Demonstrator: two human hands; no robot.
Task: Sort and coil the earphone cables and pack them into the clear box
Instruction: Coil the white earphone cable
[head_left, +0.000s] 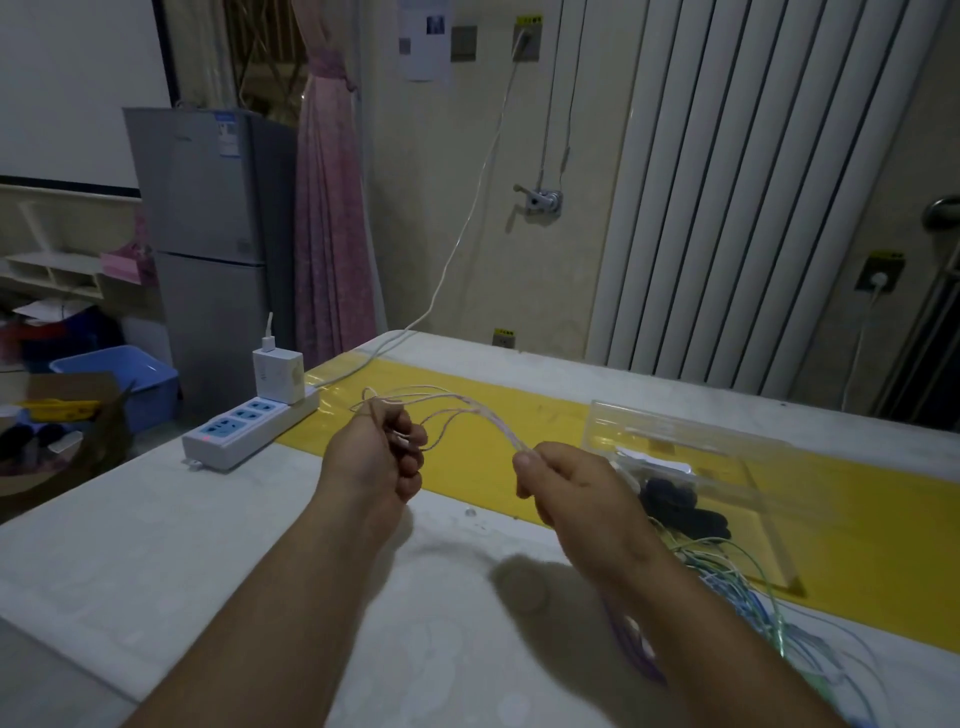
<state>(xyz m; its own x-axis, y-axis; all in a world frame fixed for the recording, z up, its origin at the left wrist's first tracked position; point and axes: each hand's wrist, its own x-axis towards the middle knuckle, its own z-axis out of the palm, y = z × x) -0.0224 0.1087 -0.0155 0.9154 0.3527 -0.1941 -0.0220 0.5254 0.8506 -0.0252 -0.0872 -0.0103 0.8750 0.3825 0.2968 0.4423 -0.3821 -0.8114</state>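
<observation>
A pale pink earphone cable is held in the air above the desk, gathered into several long loops. Its long axis runs across the view, from the left hand down to the right hand, arching slightly upward between them. The closed ends of the loops poke out past the left hand, pointing away to the far left. The left fingers are curled round the loops; the right thumb and forefinger pinch the strands together at the other end.

The clear box lies just right of the right hand on a yellow strip, with dark bundles inside. A tangle of green, blue and purple cables lies on the desk at its near edge.

A white power strip carrying a charger sits at the far left. The fridge label and wall notice are too small to read
</observation>
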